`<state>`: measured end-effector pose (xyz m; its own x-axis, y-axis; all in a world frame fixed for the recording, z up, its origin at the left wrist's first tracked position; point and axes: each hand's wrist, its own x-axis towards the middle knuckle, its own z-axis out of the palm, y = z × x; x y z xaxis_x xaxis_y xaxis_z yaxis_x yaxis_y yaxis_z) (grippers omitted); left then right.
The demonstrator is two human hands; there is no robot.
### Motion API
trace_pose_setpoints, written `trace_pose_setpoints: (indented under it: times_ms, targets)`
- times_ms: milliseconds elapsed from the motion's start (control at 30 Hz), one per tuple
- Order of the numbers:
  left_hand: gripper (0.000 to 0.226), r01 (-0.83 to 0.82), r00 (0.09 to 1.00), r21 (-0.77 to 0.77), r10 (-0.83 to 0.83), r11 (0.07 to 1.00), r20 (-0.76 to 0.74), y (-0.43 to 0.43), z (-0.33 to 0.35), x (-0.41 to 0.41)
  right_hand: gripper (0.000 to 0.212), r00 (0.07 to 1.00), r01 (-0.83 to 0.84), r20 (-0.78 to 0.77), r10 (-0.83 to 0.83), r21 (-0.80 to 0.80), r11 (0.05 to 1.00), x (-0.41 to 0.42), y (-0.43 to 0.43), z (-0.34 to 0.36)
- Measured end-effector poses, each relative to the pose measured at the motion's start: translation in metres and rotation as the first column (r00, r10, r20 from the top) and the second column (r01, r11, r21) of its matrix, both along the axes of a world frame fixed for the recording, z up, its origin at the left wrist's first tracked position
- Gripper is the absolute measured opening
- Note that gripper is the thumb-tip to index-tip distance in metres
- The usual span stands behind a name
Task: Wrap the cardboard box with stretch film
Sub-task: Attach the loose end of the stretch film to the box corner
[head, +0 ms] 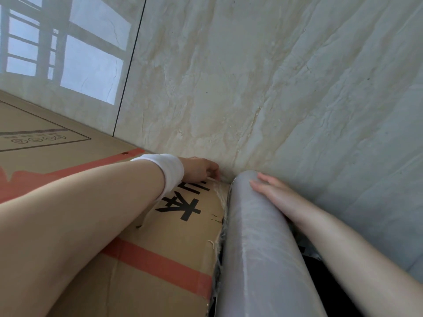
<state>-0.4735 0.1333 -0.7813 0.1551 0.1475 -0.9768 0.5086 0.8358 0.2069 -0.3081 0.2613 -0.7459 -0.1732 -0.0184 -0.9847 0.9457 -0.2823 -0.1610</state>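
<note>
A large brown cardboard box (164, 245) with red stripes and black characters fills the lower left. A thick grey roll of stretch film (258, 248) stands against the box's right edge. My left hand (201, 168), with a white wristband, reaches over the box's far corner and pinches a bunched strand of film there. My right hand (272, 193) lies flat with straight fingers on the roll's upper right side. Crinkled film clings along the box edge beside the roll.
Glossy beige marble floor tiles (274, 88) spread beyond the box, with a window reflection at the upper left. A dark object (320, 275) shows under my right forearm beside the roll.
</note>
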Motion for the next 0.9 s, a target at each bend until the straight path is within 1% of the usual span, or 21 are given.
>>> trace_pose_setpoints:
  times_ms: [67, 167, 200, 233, 267, 367, 433, 467, 533, 600, 667, 767, 800, 833, 900]
  targets:
    - [0.044, 0.061, 0.998, -0.010, -0.061, 0.998, 0.008, 0.000, 0.005, 0.000, 0.070, 0.987, 0.155, 0.043, -0.152, -0.066, 0.986, 0.001, -0.002, 0.012]
    - [0.046, 0.188, 0.982, -0.013, -0.188, 0.982, -0.013, 0.003, 0.023, 0.004, 0.083, 0.967, 0.244, 0.103, -0.233, -0.103, 0.964, 0.007, -0.003, 0.033]
    - [0.047, 0.198, 0.980, 0.003, -0.198, 0.980, -0.024, 0.005, 0.033, 0.003, 0.085, 0.957, 0.273, 0.132, -0.257, -0.119, 0.955, 0.009, -0.003, 0.043]
    - [0.049, 0.155, 0.988, 0.005, -0.154, 0.988, -0.027, 0.009, 0.046, 0.001, 0.088, 0.944, 0.308, 0.164, -0.286, -0.132, 0.942, 0.012, -0.003, 0.054]
    - [0.049, 0.074, 0.997, -0.005, -0.074, 0.997, -0.021, 0.016, 0.063, -0.003, 0.090, 0.929, 0.344, 0.194, -0.315, -0.140, 0.929, 0.014, -0.003, 0.066]
    - [0.041, -0.145, 0.989, 0.056, 0.145, 0.988, 0.005, 0.037, 0.122, -0.014, 0.101, 0.897, 0.424, 0.218, -0.385, -0.176, 0.888, 0.025, -0.004, 0.100]
    - [0.036, -0.203, 0.979, 0.128, 0.200, 0.971, 0.035, 0.045, 0.163, -0.014, 0.110, 0.874, 0.474, 0.229, -0.428, -0.212, 0.855, 0.030, -0.006, 0.118]
    - [0.035, -0.207, 0.978, 0.136, 0.202, 0.969, 0.052, 0.044, 0.182, -0.010, 0.110, 0.864, 0.494, 0.234, -0.445, -0.229, 0.839, 0.030, -0.007, 0.126]
    - [0.034, -0.192, 0.980, 0.132, 0.183, 0.972, 0.079, 0.037, 0.209, 0.002, 0.103, 0.857, 0.510, 0.232, -0.461, -0.239, 0.827, 0.027, -0.010, 0.138]
    - [0.037, -0.099, 0.993, 0.112, 0.090, 0.989, 0.082, 0.028, 0.222, 0.014, 0.101, 0.839, 0.535, 0.250, -0.484, -0.214, 0.817, 0.024, -0.013, 0.142]
    - [0.038, 0.022, 0.999, 0.116, -0.027, 0.993, 0.039, 0.022, 0.226, 0.022, 0.093, 0.838, 0.538, 0.227, -0.496, -0.191, 0.821, 0.026, -0.015, 0.142]
    - [0.035, 0.106, 0.993, 0.146, -0.097, 0.984, -0.065, 0.021, 0.232, 0.028, 0.092, 0.825, 0.558, 0.231, -0.517, -0.179, 0.810, 0.034, -0.015, 0.145]
    - [0.033, 0.118, 0.990, 0.147, -0.105, 0.982, -0.090, 0.021, 0.234, 0.030, 0.088, 0.815, 0.570, 0.246, -0.525, -0.179, 0.802, 0.036, -0.014, 0.147]
    - [0.032, 0.117, 0.989, 0.149, -0.100, 0.982, -0.111, 0.021, 0.234, 0.031, 0.077, 0.806, 0.584, 0.250, -0.536, -0.190, 0.789, 0.041, -0.012, 0.146]
    - [0.031, 0.115, 0.985, 0.154, -0.093, 0.981, -0.145, 0.021, 0.236, 0.031, 0.049, 0.772, 0.634, 0.251, -0.584, -0.243, 0.734, 0.056, -0.009, 0.149]
